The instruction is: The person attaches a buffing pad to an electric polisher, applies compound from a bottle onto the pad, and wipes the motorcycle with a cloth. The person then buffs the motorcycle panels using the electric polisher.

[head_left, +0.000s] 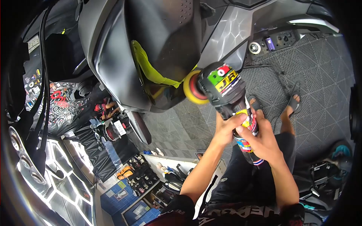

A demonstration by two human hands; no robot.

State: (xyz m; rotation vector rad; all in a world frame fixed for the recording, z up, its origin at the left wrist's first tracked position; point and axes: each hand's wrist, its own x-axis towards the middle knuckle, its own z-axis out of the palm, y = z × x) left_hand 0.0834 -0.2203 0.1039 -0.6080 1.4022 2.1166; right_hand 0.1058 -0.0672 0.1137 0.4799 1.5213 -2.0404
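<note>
A black electric polisher (222, 84) covered in bright stickers points up and away from my body. Both hands hold it: my left hand (228, 128) is wrapped round the body just behind the head, and my right hand (262, 141) grips the sticker-covered handle a little further back. Its round yellow and red foam pad (194, 88) faces left, at the edge of the dark motorbike bodywork (162, 41). Whether pad and panel touch, I cannot tell. Beside the pad, a lime-yellow strip (149, 66) runs along the panel.
Grey tiled matting (309, 71) covers the floor around my sandalled feet. A black tray (281, 39) holding a purple item and a round white pad stands at upper right. Another motorbike (320, 177) is at lower right. Loaded shelves (141, 175) and a person (105, 107) are at left.
</note>
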